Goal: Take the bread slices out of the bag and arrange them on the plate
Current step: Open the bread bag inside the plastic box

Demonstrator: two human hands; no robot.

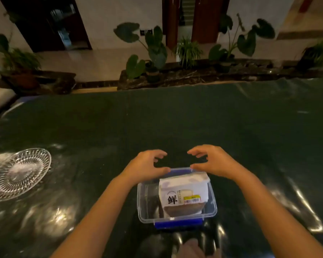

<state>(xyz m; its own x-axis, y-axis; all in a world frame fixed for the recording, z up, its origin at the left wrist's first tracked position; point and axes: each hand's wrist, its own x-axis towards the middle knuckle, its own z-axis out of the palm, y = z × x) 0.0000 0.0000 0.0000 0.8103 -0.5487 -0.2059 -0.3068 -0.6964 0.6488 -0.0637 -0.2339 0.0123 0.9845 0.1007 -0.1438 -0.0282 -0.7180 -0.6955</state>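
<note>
Reaching: left hand (145, 165) and right hand (215, 161), open and empty, over white printed bread bag (184, 194); next grasp bag, clear cut-glass plate (19, 174) waits at 9 o'clock.

White bread bag (184, 194) with black character and yellow sticker; clear container (176, 216) with blue clips; cut-glass plate (19, 174) sparkling in a ribbed pattern; dark green glossy table cover (175, 118).

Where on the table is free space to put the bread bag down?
Bare table lies beyond both hands, and between the glass plate and the plastic box. Crowded only at the box, where the bread bag stands.
</note>
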